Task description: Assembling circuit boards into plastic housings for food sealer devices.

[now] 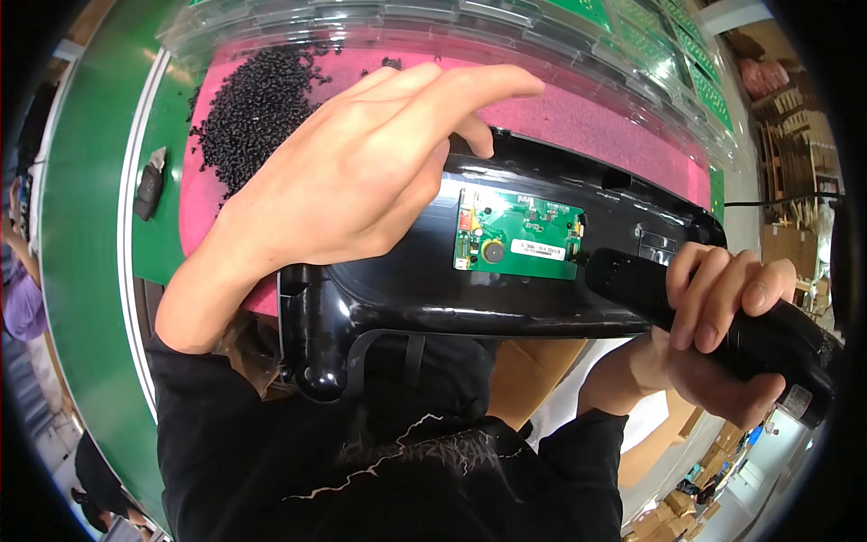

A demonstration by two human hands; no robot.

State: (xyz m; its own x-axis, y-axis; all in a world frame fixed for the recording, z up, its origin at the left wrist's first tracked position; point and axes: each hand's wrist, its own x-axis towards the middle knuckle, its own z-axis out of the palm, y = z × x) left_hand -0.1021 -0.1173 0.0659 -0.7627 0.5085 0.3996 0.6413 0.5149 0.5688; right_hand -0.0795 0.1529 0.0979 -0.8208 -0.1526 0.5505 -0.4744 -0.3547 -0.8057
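A glossy black plastic housing [406, 298] lies in front of me, its inner side up. A green circuit board [533, 230] with a white label sits in its middle. My right hand [722, 316] grips a black power screwdriver [632, 285], its nose pointing left at the board's right edge. Whether the bit touches a screw there is too small to tell. Over the housing's left part hovers or rests my left hand [361, 172]. Its index finger stretches right past the far rim, the thumb is bent, and the other fingers are partly hidden. Nothing shows in it.
A heap of small black parts [257, 113], perhaps screws, lies on the pink mat [587, 113]. Clear plastic trays [433, 27] stand along the far side, with more green boards [668, 45] at far right. A small black object [149, 188] lies on the green table [95, 235].
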